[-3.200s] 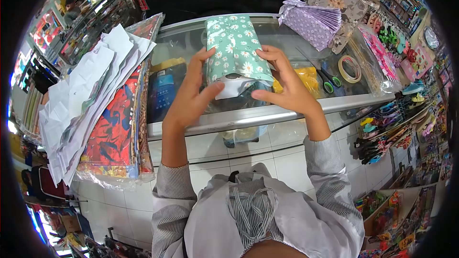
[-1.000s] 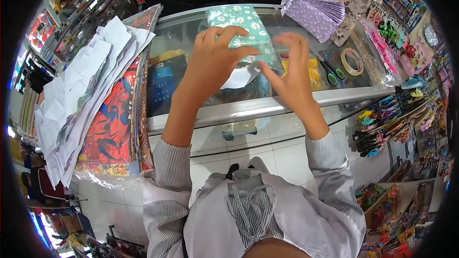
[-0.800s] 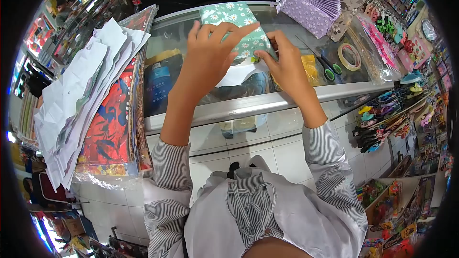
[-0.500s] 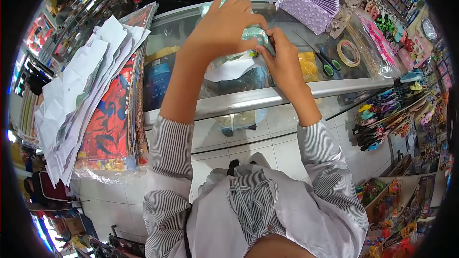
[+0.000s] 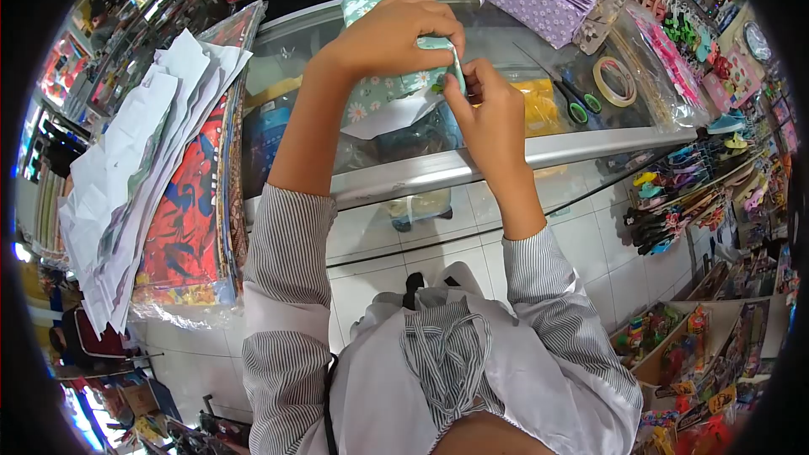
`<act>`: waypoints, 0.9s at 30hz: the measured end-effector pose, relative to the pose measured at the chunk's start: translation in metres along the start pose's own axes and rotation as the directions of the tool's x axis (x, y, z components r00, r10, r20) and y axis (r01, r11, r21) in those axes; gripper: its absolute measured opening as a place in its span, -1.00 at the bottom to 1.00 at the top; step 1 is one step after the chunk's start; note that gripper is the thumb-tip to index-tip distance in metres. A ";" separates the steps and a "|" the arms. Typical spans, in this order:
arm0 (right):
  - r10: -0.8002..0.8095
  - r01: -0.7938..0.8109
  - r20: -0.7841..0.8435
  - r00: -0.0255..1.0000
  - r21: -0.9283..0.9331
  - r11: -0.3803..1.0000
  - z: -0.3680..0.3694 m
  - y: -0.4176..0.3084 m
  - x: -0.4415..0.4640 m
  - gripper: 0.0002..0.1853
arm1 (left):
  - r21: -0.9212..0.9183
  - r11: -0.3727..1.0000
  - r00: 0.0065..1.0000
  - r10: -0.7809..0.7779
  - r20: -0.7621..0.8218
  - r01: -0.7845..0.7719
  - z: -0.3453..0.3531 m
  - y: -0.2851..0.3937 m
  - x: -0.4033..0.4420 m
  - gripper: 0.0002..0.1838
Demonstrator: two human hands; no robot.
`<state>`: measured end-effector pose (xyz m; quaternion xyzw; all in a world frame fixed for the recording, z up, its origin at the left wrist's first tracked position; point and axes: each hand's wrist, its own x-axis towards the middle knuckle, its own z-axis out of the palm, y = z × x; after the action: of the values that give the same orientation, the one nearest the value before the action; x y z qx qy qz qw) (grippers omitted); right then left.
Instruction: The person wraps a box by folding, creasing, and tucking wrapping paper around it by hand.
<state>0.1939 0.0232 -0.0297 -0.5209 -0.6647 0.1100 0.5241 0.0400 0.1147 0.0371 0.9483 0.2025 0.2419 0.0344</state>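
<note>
Mint-green floral wrapping paper [image 5: 375, 94] lies around a parcel on the glass counter, its white underside showing along the near edge. My left hand [image 5: 392, 38] rests over the parcel from the left, its fingers bent round the paper at the right end. At that same end, my right hand [image 5: 490, 105] pinches the folded edge of the paper between thumb and fingers. What lies inside the wrapping is hidden. To the right of my right hand are black-and-green scissors [image 5: 577, 105] and a roll of tape [image 5: 614, 82].
A purple floral parcel with a pleated fan [image 5: 539, 2] sits at the back right. Crumpled white paper sheets [image 5: 126, 173] lie on packaged wrapping sheets [image 5: 190, 227] at left. The counter's metal edge [image 5: 404, 173] runs in front of me. Hanging accessories [image 5: 666, 202] crowd the right.
My left hand has lowered and turned over the parcel, showing more green paper. My right hand stays at the right end, pinching the paper's edge. The whole view has shifted slightly.
</note>
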 end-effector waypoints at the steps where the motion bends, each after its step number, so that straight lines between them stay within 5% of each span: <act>1: -0.016 0.017 0.006 1.000 -0.062 0.998 0.000 0.001 0.000 -0.77 | 0.018 1.000 1.000 -0.021 0.004 0.021 0.000 0.001 0.000 -0.89; 3: -0.048 0.051 0.020 0.999 -0.185 0.981 -0.002 0.004 -0.001 -0.76 | 0.055 0.997 0.998 -0.064 0.012 0.063 0.001 0.002 0.000 -0.88; 9: -0.069 0.069 0.096 0.993 0.010 0.998 -0.010 0.033 0.017 -0.72 | 0.117 0.983 0.986 -0.126 -0.105 0.138 0.011 -0.002 0.000 -0.82; 15: -0.014 0.013 0.131 0.991 0.008 1.000 -0.014 0.030 0.024 -0.74 | 0.094 0.991 0.994 -0.088 -0.062 0.094 0.008 -0.006 0.005 -0.81; 21: -0.008 0.022 0.055 0.998 -0.249 0.968 -0.007 0.006 0.025 -0.76 | 0.088 0.995 0.995 -0.062 0.080 0.055 -0.006 -0.012 0.021 -0.83; 24: -0.099 0.102 0.027 0.995 -0.391 0.915 0.001 0.009 0.022 -0.79 | -0.194 0.973 0.971 -0.079 0.225 0.124 -0.003 -0.019 0.026 -0.84; 27: -0.116 0.118 0.028 0.993 -0.357 0.927 0.001 0.005 0.019 -0.80 | -0.220 0.975 0.992 0.013 0.123 0.015 -0.001 -0.020 0.020 -0.87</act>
<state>0.1976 0.0415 -0.0230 -0.5667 -0.7051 -0.0426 0.4241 0.0486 0.1409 0.0442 0.9517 0.1725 0.2037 0.1518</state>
